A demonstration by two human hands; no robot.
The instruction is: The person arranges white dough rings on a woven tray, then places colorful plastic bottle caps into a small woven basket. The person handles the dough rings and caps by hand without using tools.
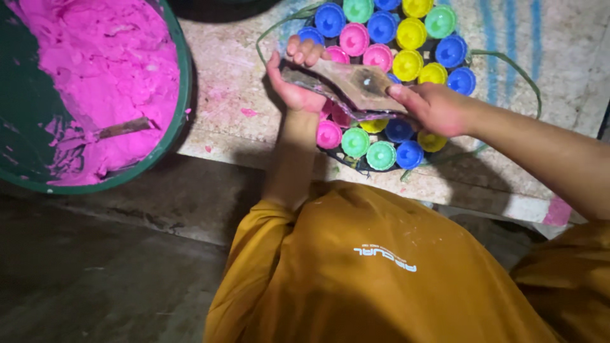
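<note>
We grip a flat brown mould (356, 86) above the coloured cups (381, 44): left hand (298, 76) curled on one end, right hand (432, 108) pinching the other. Looks stiff, light, paste-slick; hold by ends.

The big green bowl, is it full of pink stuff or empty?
Partly full. The green bowl holds a heap of pink paste on its right side, while its dark bottom shows bare on the left. A stick lies in it.

Light is hitting the top half only, bottom-left floor (95, 279) is sitting in deep shadow. Pink paste (108, 70) is blowing out w/ slight glare. Arms are casting soft shadows on the slab (229, 95). Edges are bending a bit, wide-angle; overall soft, noisy.
</note>
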